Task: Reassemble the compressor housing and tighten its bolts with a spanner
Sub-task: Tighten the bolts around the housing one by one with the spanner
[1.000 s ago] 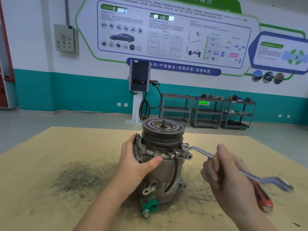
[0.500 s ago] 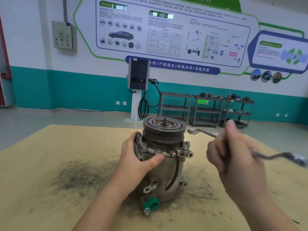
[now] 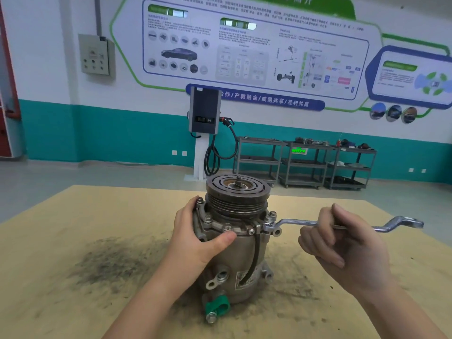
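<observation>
compressor is standing upright near the middle of the tan worktop, pulley end up, on a dark smear of grime. left hand is gripping its upper housing, fingers curled behind the flange, thumb lying across the front just under the bolt ring. right hand is holding the spanner mid-shaft, fingers curled around it. spanner is lying roughly level, ring end sitting on a bolt at the flange's right edge, far end sticking out past the hand. green cap is showing at the compressor's base, nearest the camera.
</observation>
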